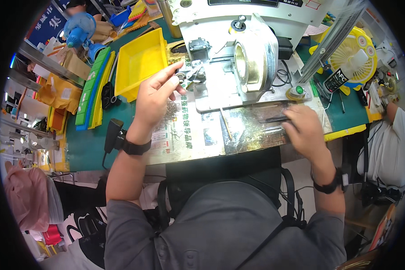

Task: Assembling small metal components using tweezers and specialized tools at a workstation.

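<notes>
My left hand [155, 96] is raised at the left side of a white bench machine [220, 101]. Between its thumb and index finger is a small round metal part [181, 76], close to the machine's metal clamp [196, 73]. My right hand [305, 131] hovers at the bench's front right, thumb and index finger apart. Just left of its fingertips lies a dark, thin tool like tweezers [273, 120] on the worn board [252, 135]. A large ring-shaped wheel [255, 60] stands upright on the machine, under bright light.
A yellow tray [140, 58] sits left of the machine, beside stacked green, blue and yellow strips [92, 87]. A small bottle with a green cap [297, 92] stands at the machine's right corner. Farther right are a dark spray can [336, 81] and a yellow fan [353, 54].
</notes>
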